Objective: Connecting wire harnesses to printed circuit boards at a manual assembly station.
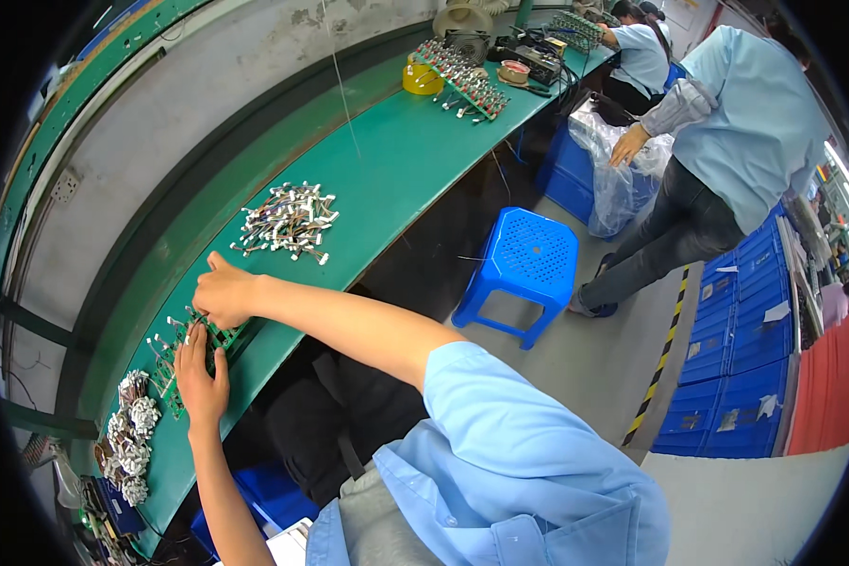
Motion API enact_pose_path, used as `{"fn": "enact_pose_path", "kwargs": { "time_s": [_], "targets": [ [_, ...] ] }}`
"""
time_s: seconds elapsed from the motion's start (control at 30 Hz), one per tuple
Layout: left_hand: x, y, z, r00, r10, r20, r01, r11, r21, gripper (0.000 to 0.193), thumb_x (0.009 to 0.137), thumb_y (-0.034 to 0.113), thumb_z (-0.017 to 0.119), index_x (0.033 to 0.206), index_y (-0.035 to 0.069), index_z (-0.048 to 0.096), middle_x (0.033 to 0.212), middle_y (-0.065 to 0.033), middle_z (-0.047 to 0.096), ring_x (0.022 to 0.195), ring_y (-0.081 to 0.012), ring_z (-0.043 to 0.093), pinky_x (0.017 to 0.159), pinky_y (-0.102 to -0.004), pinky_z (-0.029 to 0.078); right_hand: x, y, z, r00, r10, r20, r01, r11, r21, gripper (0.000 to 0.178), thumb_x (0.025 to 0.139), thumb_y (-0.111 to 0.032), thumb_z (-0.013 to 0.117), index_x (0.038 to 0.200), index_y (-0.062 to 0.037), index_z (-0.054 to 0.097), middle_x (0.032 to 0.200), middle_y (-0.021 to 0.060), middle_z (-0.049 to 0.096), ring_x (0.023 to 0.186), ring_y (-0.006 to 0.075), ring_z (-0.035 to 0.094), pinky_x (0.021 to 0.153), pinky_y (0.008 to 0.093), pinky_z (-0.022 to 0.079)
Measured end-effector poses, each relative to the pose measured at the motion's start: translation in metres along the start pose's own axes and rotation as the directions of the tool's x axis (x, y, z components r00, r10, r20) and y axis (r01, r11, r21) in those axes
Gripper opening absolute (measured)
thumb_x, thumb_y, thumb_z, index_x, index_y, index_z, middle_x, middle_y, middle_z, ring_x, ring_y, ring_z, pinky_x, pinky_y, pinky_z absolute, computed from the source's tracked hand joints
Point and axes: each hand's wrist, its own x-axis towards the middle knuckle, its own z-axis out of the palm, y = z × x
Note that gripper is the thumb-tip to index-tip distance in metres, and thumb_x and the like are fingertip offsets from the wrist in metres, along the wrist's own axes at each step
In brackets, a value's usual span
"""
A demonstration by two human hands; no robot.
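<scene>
Circuit boards (166,377), green and crowded with small parts, lie beneath your two hands on the green bench (387,170), toward the lower left of the head view. Your left hand (201,379) reaches over them with fingers extended and thumb spread away; whether it grips a board cannot be told from this angle. Your right hand (224,292), just beyond the left, is curled, fingers bent down toward the boards, and anything it may pinch is hidden. Past it, a loose heap of short wires with white connectors (288,222) rests on the bench; on the other side of the boards sit bundles of white connectors (132,434). Farther along stand a tilted panel packed with parts (464,83), a yellow tub (422,79) and a spool (514,71). To your right, a blue stool (536,247) stands on the floor near a co-worker in a light blue shirt (750,123), whose hand (629,144) is at a clear plastic bag (613,209) over a blue bin (564,174).
</scene>
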Motion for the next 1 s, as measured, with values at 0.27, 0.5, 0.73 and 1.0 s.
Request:
{"fn": "enact_pose_path", "kwargs": {
  "time_s": [0.27, 0.5, 0.73, 1.0],
  "targets": [
    [-0.003, 0.001, -0.005, 1.0, -0.015, 0.005, 0.015, 0.997, -0.074, 0.046, 0.093, 0.018, 0.063, 0.136, 0.003, 0.06, 0.141, -0.0145, 0.061, 0.125, -0.0347, 0.058, 0.109, -0.0421, 0.044, -0.003, 0.009, 0.02, 0.95, 0.302, -0.081, -0.275, 0.93, 0.246, 0.05, 0.068, -0.054, 0.078, 0.106, -0.021, 0.075, 0.107, 0.0048, 0.072, 0.103, 0.0305, 0.065, 0.1, 0.0528, 0.038],
    [0.004, -0.009, 0.004, 0.997, -0.038, -0.061, 0.035, 0.997, -0.062, 0.046, 0.096, 0.033, 0.06, 0.135, 0.008, 0.061, 0.14, -0.0075, 0.062, 0.133, -0.0233, 0.055, 0.116, -0.0406, 0.037, 0.006, 0.032, 0.047, 0.825, 0.564, -0.028, -0.54, 0.802, 0.257, 0.091, 0.071, -0.072, 0.071, 0.138, -0.0118, 0.059, 0.141, 0.0147, 0.055, 0.132, 0.033, 0.044, 0.107, 0.0509, 0.026],
    [0.002, 0.0, 0.004, 0.997, -0.06, -0.048, 0.061, 0.998, 0.015, 0.048, 0.097, 0.04, 0.06, 0.137, 0.013, 0.061, 0.141, -0.0061, 0.06, 0.128, -0.0247, 0.056, 0.113, -0.0411, 0.038, 0.001, 0.037, 0.045, 0.836, 0.547, -0.045, -0.47, 0.756, 0.456, 0.064, 0.082, -0.058, 0.068, 0.125, -0.0115, 0.068, 0.124, 0.0102, 0.064, 0.114, 0.0282, 0.057, 0.103, 0.0462, 0.033],
    [0.006, 0.008, -0.005, 0.992, -0.127, 0.001, 0.126, 0.989, 0.079, 0.051, 0.096, 0.044, 0.063, 0.139, 0.017, 0.062, 0.135, -0.0051, 0.059, 0.12, -0.0276, 0.057, 0.108, -0.0412, 0.039, -0.072, 0.099, -0.039, 0.866, 0.315, -0.388, -0.245, 0.944, 0.221, 0.017, 0.088, -0.017, 0.067, 0.101, -0.009, 0.074, 0.11, 0.0001, 0.066, 0.101, 0.0219, 0.06, 0.094, 0.0332, 0.042]
  ]
}}
